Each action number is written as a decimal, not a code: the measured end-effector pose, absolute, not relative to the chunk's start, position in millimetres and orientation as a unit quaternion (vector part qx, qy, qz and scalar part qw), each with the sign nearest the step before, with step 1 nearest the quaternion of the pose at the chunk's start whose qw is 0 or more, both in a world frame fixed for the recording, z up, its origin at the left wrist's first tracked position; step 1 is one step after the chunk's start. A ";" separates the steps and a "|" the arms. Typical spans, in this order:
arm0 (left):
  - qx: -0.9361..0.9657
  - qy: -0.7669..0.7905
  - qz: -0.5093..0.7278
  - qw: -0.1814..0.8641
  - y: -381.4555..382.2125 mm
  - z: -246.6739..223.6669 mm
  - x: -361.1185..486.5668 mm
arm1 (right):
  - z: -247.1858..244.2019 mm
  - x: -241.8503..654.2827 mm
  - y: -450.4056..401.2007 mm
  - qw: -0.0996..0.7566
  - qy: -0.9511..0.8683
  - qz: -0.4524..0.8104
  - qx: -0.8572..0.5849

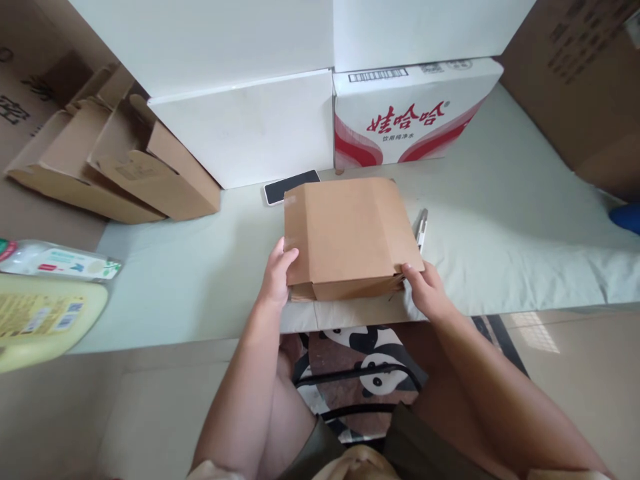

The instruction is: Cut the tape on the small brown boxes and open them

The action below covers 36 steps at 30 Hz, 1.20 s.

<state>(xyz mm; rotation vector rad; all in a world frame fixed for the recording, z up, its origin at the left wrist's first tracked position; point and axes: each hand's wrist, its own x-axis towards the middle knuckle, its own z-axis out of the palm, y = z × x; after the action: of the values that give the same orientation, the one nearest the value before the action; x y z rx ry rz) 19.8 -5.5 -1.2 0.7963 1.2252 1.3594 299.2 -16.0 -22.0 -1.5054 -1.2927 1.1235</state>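
A brown cardboard box (350,230) with its wide top panel facing up sits near the front edge of the pale green surface, between my hands. My left hand (281,272) grips its left side, thumb on top and fingers hidden below. At the front right corner my right hand (423,285) pinches the box, with the thumb on the panel and the other fingers underneath. Just right of the box lies a slim silver and white tool, perhaps a utility knife (423,228). Behind its left corner is a phone (291,187) with a dark screen.
White cartons (250,130) and a red-and-white water carton (407,120) line the back. Opened cardboard boxes (155,163) stand at left. A clear bottle (65,261) and yellow jug (50,317) are at the left edge. A large brown carton (580,87) stands at right.
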 end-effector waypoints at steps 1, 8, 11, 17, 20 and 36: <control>0.335 0.515 0.573 0.542 -5.4 -1.6 20.0 | -22.1 299.5 -16.0 0.418 -0.518 0.446 -0.599; 0.329 0.515 0.575 0.544 -5.4 -3.7 18.9 | -24.3 300.3 -15.6 0.430 -0.528 0.430 -0.593; 0.329 0.505 0.577 0.551 -5.5 -4.2 17.5 | -24.9 298.8 -15.5 0.433 -0.521 0.431 -0.596; 0.335 0.502 0.579 0.548 -6.6 -2.2 16.9 | -25.5 296.3 -14.4 0.438 -0.516 0.432 -0.595; 0.331 0.503 0.579 0.549 -6.9 -1.0 17.6 | -26.1 296.1 -13.7 0.438 -0.511 0.430 -0.602; 0.377 0.552 0.617 0.415 -3.1 -6.8 3.1 | -24.8 295.9 -12.4 0.586 -0.409 0.463 -0.525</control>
<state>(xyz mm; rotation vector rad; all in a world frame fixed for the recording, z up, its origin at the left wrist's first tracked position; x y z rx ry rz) 3.1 -3.1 -6.8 0.9481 1.3879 1.5499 295.9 -12.4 -24.8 -1.2239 -0.9537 1.0798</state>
